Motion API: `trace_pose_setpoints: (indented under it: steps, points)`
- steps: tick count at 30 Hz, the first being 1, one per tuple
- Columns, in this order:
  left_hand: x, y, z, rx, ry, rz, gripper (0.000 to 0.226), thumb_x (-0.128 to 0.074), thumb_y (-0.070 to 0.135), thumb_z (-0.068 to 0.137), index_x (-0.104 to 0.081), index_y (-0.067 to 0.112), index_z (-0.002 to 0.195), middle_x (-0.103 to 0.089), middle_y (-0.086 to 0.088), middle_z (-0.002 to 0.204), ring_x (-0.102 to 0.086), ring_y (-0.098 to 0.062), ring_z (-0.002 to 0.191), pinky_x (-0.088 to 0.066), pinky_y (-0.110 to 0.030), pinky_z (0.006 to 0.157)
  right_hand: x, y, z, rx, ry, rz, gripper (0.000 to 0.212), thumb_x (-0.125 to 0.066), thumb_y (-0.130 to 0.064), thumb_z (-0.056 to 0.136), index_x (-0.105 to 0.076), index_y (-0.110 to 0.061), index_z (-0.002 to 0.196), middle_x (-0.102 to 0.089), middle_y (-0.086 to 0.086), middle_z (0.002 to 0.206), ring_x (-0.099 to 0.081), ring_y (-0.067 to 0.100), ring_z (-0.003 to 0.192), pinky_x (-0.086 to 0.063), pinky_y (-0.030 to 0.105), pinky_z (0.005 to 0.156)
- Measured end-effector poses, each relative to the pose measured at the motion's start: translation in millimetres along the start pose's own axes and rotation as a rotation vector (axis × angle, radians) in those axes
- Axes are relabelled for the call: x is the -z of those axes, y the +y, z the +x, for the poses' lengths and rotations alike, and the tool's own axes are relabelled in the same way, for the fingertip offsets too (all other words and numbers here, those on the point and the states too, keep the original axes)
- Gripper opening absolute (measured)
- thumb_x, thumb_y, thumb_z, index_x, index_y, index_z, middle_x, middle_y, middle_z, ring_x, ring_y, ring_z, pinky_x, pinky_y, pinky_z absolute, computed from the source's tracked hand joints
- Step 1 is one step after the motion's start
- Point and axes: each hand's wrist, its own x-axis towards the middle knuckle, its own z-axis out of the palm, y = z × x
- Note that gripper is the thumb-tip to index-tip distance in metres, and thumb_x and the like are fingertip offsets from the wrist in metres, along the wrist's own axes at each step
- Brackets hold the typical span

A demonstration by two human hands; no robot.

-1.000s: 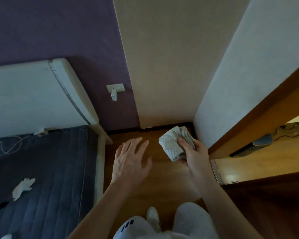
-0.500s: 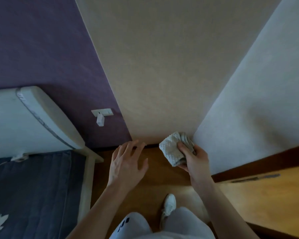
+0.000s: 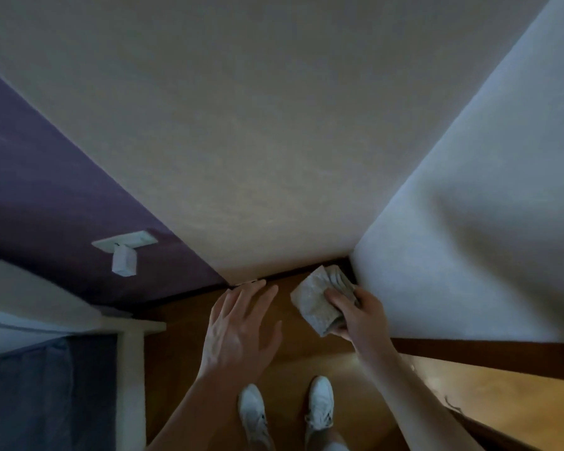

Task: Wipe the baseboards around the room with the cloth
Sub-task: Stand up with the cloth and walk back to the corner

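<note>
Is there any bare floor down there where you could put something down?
Yes: bare floor lies between the bed frame and the left hand, and a strip between the hands and the shoes. The corner is crowded: the right hand holds the cloth there, by the baseboard.

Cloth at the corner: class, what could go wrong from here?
1. The cloth is bunched in the right hand, so it may skip the corner of the baseboard.
2. Wiping leftward, it could knock the plug low on the purple wall.
</note>
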Motion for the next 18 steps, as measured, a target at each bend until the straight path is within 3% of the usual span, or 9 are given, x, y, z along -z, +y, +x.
trace_pose_setpoints:
  steps: [8,14,18]
  points:
    - [-204,-77,40,-0.252,-0.118,-0.089,0.054,-0.06,0.038,0.09,-0.053,0.021,0.141,-0.049,0.002,0.143,-0.049,-0.017,0.13,-0.049,-0.044,0.102,30,166,158,-0.121,0.074,0.038,0.017,-0.075,-0.016,0.086,-0.069,-0.016,0.102,-0.076,0.002,0.087,-0.075,0.023,0.082,-0.06,0.035,0.062]
    - [-380,-122,71,-0.461,-0.204,-0.042,0.051,-0.055,0.04,0.092,-0.048,0.024,0.14,-0.044,0.006,0.143,-0.045,-0.013,0.131,-0.043,-0.03,0.106,66,290,285,-0.12,-0.071,-0.099,0.008,-0.072,-0.032,0.089,-0.075,-0.025,0.088,-0.074,0.009,0.085,-0.074,0.024,0.079,-0.059,0.031,0.063]
    - [-482,-158,97,-0.555,-0.191,0.005,0.046,-0.055,0.038,0.092,-0.056,0.019,0.135,-0.052,0.001,0.134,-0.049,-0.019,0.125,-0.051,-0.036,0.101,82,364,369,-0.138,-0.101,-0.113,0.017,-0.072,-0.033,0.089,-0.074,-0.018,0.096,-0.074,0.011,0.091,-0.074,0.025,0.083,-0.058,0.031,0.065]
